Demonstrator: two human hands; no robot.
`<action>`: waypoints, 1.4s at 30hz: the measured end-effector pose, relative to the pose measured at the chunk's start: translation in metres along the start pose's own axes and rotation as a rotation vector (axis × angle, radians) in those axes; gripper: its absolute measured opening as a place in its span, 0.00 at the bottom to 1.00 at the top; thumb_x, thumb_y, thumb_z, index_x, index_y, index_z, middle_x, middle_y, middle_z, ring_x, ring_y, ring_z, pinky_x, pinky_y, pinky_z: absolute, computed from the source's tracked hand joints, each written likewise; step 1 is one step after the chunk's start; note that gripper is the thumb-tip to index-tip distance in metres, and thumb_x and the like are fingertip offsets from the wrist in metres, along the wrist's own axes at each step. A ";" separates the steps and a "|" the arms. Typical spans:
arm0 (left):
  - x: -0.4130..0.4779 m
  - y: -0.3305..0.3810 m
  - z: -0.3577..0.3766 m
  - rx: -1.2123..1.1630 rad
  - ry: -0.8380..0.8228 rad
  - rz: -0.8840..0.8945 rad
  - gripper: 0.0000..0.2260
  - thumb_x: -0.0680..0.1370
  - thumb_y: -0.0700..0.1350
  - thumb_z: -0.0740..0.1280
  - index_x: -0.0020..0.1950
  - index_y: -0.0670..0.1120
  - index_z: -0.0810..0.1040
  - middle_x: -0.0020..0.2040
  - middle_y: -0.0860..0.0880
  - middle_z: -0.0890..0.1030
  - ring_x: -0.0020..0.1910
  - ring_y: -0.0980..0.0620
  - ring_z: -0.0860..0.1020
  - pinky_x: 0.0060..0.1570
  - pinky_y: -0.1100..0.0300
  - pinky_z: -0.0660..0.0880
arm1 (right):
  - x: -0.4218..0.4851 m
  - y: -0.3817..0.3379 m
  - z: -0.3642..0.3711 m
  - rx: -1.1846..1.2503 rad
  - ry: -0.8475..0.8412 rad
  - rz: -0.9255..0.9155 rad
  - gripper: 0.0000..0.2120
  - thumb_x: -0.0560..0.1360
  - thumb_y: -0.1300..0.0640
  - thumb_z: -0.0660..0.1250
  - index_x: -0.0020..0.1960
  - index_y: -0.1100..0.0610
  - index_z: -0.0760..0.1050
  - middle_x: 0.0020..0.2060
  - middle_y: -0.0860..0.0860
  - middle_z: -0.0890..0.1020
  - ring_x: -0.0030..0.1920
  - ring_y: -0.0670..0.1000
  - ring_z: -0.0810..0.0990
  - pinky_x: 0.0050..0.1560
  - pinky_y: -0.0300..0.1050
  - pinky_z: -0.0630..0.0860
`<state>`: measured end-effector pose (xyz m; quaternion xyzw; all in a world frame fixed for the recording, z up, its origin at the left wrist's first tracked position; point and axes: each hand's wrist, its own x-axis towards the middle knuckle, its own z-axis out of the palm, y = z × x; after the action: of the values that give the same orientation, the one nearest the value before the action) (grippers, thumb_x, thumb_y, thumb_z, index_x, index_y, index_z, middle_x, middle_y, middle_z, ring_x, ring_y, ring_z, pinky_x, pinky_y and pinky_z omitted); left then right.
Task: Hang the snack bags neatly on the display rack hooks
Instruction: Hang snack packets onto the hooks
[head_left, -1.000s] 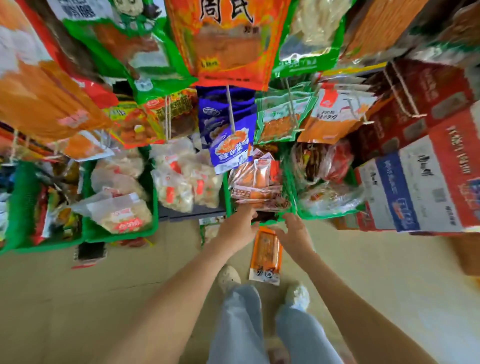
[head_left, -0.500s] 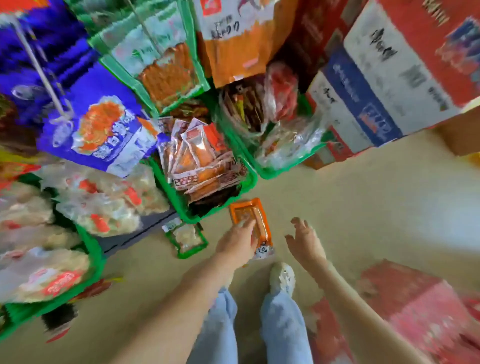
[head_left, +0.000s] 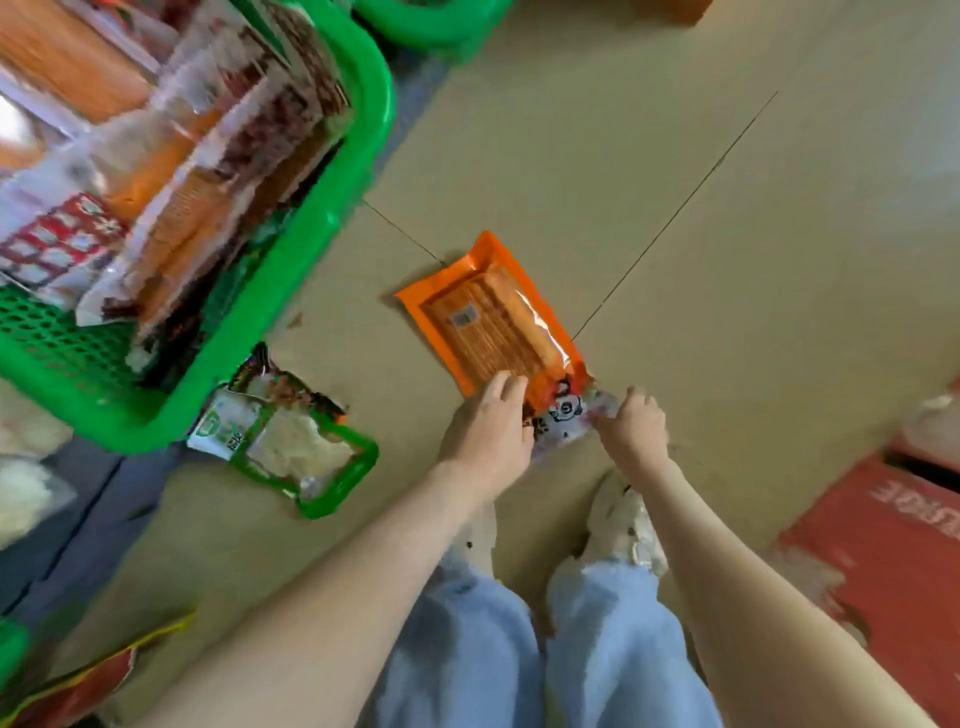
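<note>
An orange snack bag (head_left: 491, 317) with a white panda-printed end lies flat on the beige floor in front of my feet. My left hand (head_left: 488, 428) is on its near left corner, fingers curled over the edge. My right hand (head_left: 634, 421) pinches the white end of the bag at its near right corner. A green-edged snack bag (head_left: 291, 441) lies on the floor to the left. The display rack's hooks are out of view.
A green plastic basket (head_left: 363, 130) full of snack packets stands at the upper left, a second green basket (head_left: 436, 21) behind it. A red carton (head_left: 883, 551) lies on the floor at the right. Another packet (head_left: 78, 686) pokes in at the bottom left.
The view has dropped from the hanging bags to the floor. Both hands have come down onto the orange bag's near end; the right hand, open before, now pinches it.
</note>
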<state>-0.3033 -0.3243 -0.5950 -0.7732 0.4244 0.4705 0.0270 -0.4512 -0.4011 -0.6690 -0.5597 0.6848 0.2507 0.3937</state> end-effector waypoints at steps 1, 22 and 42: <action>0.003 -0.003 0.007 0.019 -0.014 0.006 0.23 0.80 0.46 0.59 0.74 0.46 0.58 0.74 0.49 0.58 0.70 0.47 0.63 0.65 0.54 0.64 | 0.005 0.002 0.008 0.035 -0.010 0.046 0.18 0.76 0.58 0.62 0.62 0.66 0.68 0.58 0.65 0.74 0.60 0.63 0.71 0.57 0.52 0.69; -0.208 0.182 -0.251 0.151 0.393 -0.050 0.07 0.75 0.45 0.68 0.52 0.46 0.76 0.38 0.46 0.82 0.37 0.49 0.82 0.33 0.59 0.73 | -0.276 -0.140 -0.288 1.054 -0.249 -0.279 0.05 0.76 0.59 0.62 0.48 0.59 0.67 0.41 0.58 0.73 0.38 0.55 0.77 0.44 0.51 0.76; -0.242 0.235 -0.530 0.094 0.782 -0.067 0.09 0.80 0.50 0.60 0.51 0.47 0.76 0.41 0.44 0.81 0.42 0.42 0.78 0.32 0.55 0.63 | -0.369 -0.341 -0.488 0.114 0.008 -1.256 0.06 0.74 0.65 0.62 0.44 0.61 0.77 0.32 0.51 0.78 0.34 0.50 0.75 0.38 0.41 0.73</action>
<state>-0.1378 -0.5555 -0.0343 -0.9054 0.3983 0.1193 -0.0863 -0.2248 -0.6582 -0.0573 -0.8341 0.2392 -0.0675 0.4925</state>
